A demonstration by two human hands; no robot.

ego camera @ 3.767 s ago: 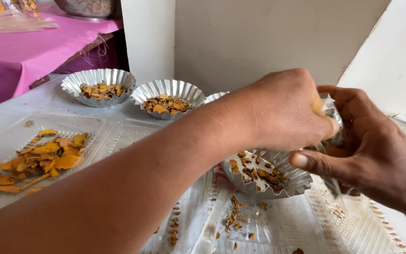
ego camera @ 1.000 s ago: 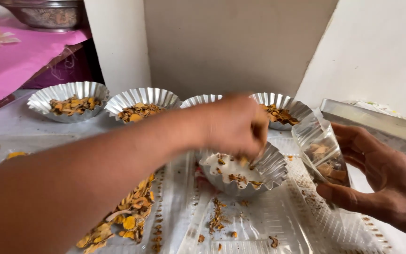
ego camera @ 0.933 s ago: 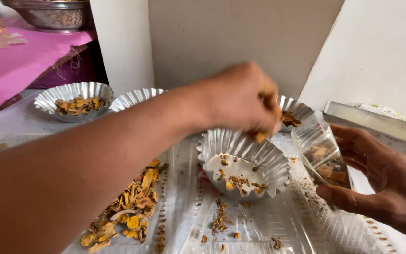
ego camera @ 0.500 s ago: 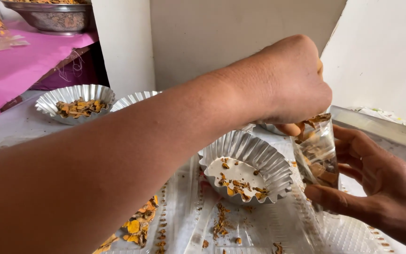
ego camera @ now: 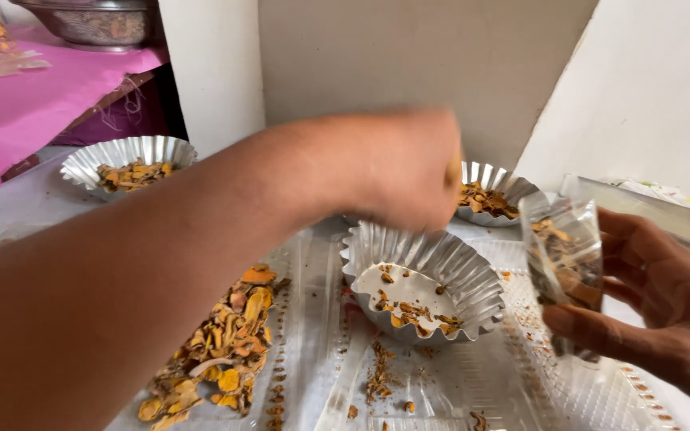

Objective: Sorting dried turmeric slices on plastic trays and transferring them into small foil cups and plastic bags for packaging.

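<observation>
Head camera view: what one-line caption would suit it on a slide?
Left hand hovers over a fluted foil cup of orange chips while the right hand holds a small clear pouch.

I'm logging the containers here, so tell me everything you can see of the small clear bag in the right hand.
The small clear bag is thin see-through plastic, upright and open at the top, partly filled with orange-brown dried pieces. The right hand pinches it from the side, thumb across its lower front. It is held above the clear plastic sheet, right of the fluted metal cup.

A small home-style food-packing workspace: fluted foil cups (ego camera: 429,283) of dried orange slices (ego camera: 221,343) on a plastic-covered tabletop (ego camera: 473,391), a pink cloth (ego camera: 33,104) and steel bowl (ego camera: 97,20) behind.
</observation>
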